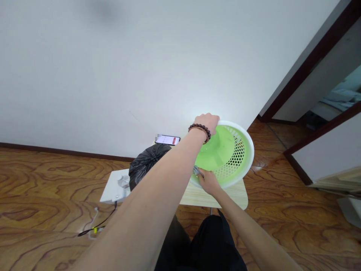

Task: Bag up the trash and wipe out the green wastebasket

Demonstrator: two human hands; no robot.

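Reaching over the pale table (194, 197), the left hand (208, 122) is curled at the far rim of the green basket (221, 150). Its fingertips are hidden, so I can't tell if it is clamped there. The right hand (209, 182) is at the near side, with finger and thumb pinched together on a small grey thing (197, 171) — maybe a bit of cloth, and likely soft and easy to squash. The basket sits on the right part of the table. It looks like plastic, so I think it is light and stiff, and a bit slippery if wet. Its thick white rim looks like the best place to hold — the thin part with holes may bend. A black bag (149, 158) is left of it, near a phone (167, 140).
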